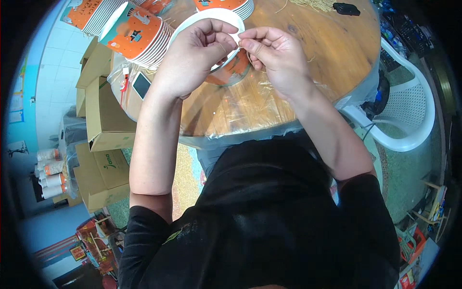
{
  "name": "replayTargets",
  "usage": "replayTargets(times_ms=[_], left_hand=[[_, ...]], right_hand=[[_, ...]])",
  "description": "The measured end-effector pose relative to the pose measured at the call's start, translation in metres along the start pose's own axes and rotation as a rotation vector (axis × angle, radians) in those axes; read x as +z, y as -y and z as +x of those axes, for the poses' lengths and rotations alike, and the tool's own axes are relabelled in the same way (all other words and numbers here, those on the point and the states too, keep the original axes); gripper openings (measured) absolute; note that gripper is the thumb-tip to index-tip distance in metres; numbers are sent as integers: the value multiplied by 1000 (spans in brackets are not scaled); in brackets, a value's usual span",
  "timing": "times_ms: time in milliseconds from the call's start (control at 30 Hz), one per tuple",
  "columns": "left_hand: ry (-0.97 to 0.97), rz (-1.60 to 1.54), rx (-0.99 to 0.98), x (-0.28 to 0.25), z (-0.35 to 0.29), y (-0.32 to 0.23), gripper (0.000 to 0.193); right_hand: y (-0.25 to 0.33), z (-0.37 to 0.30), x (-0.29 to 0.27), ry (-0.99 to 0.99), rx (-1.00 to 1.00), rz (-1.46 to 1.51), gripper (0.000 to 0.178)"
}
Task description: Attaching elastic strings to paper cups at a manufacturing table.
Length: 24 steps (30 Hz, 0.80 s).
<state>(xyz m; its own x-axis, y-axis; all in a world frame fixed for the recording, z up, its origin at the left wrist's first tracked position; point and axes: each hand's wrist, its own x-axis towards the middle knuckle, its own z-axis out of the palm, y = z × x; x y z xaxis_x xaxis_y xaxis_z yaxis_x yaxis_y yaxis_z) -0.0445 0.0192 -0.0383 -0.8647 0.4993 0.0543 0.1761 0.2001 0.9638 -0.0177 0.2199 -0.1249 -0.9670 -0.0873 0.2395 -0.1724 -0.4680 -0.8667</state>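
An orange-and-white paper bucket [231, 72] stands upright on the round wooden table [298, 43], its white rim [192, 24] facing me. My left hand [192, 53] grips the near rim with fingers curled. My right hand [272, 53] pinches something small and thin at the rim beside the left fingertips; what it is cannot be made out. The two hands touch at the fingertips over the bucket's mouth.
Stacks of nested orange paper buckets [134, 33] lie at the table's left and back. A phone [141, 85] lies at the left edge, a bundle of thin strings [313, 5] and a black object [346, 8] at the back. Cardboard boxes [103, 120] stand left, a white plastic chair [409, 115] right.
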Motion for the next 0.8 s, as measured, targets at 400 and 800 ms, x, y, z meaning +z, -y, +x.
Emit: replayTargets(times_ms=[400,800], left_hand=[[-44,29,16,4,0,-3,19],[-154,109,102,14,-3,2,16]], right_hand=[[21,-6,2,39,-167,-546,12],[17,-8,12,-103,-343,-626,26]])
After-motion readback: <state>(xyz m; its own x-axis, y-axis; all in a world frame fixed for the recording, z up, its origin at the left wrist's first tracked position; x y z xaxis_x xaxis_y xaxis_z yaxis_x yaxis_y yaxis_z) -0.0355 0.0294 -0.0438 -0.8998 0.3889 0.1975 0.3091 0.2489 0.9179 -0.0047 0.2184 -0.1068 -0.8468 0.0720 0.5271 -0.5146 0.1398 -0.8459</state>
